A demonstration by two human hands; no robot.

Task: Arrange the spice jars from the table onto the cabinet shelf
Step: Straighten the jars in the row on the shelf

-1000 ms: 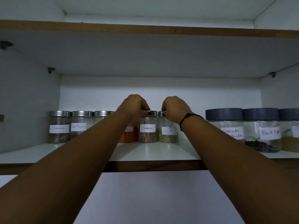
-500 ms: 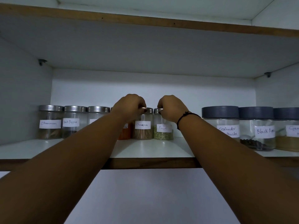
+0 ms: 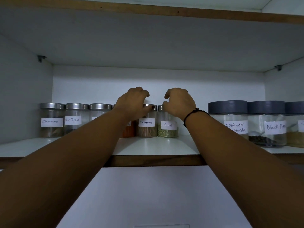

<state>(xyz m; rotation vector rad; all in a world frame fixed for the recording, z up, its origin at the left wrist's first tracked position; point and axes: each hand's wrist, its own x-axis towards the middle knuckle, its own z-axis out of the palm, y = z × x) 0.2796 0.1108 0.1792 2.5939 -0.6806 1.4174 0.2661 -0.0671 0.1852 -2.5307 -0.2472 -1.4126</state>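
Cinnamon jar (image 3: 146,127), Fennel jar (image 3: 167,129) standing side by side on shelf (image 3: 156,145). My left grip (image 3: 133,102) hovering released over Cinnamon jar, thumb touching its top; my right grip (image 3: 179,102) released, fingers curling loosely above Fennel jar.

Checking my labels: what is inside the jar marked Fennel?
Greenish flakes fill the bottom of the Fennel jar. The right hand hides most of its lid.

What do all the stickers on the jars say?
"Cinnamon": far-left steel-lid jar
"Black Pepper": second jar
"Cinnamon": brown-spice jar
"Fennel": green-spice jar
"Coriander Powder": first dark-lid jar
"Black P...": second dark-lid jar, rest curves away
Unreadable: labels on third jar and orange jar, behind the left arm; on last jar, cut off by the picture's edge.
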